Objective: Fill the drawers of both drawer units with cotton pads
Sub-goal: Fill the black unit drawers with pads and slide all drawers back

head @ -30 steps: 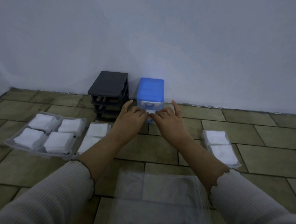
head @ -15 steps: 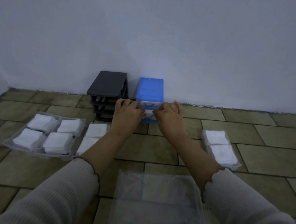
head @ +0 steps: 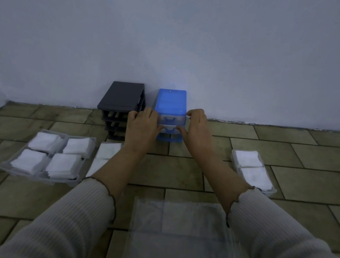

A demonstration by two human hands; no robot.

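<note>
A blue drawer unit [head: 171, 101] stands against the wall, with a black drawer unit [head: 120, 97] to its left whose slots look empty. A clear drawer [head: 172, 120] sits in the blue unit's top slot. My left hand [head: 142, 129] grips the drawer's left side and my right hand [head: 196, 129] grips its right side, thumb under its front. Clear drawers holding white cotton pads [head: 44, 154] lie on the floor at the left, another drawer of pads [head: 105, 156] is beside my left forearm, and a further drawer of pads [head: 252, 170] lies at the right.
A flat clear plastic bag [head: 177, 233] lies on the tiled floor between my forearms, close to me. The white wall [head: 174, 35] runs straight behind both units. Bare tiles [head: 307, 158] stretch to the right.
Both hands rose from the lower front of the blue unit to its top slot and spread to the drawer's two sides. The clear drawer front now shows between them.
</note>
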